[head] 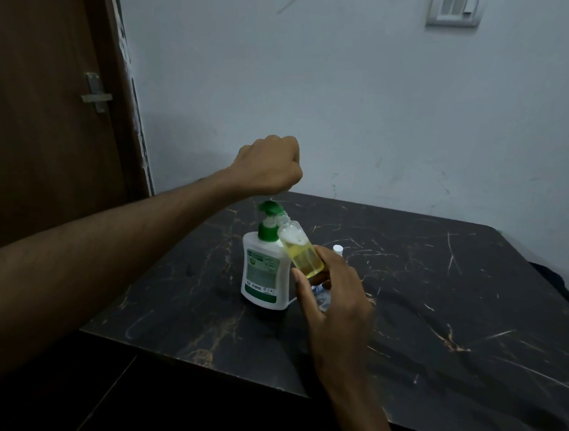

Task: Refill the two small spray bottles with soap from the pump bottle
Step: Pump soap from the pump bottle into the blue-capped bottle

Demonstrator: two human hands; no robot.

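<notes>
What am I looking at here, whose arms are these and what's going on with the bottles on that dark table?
This is one picture from a camera worn on a person's head, looking down at their own bare hands; there is no machine. The left hand, curled in a fist, sits over the green pump of the white soap bottle standing on the black marble-look table. The right hand holds a small clear bottle, tilted, mouth at the pump's spout, partly filled with yellow liquid. A small white cap shows behind it.
</notes>
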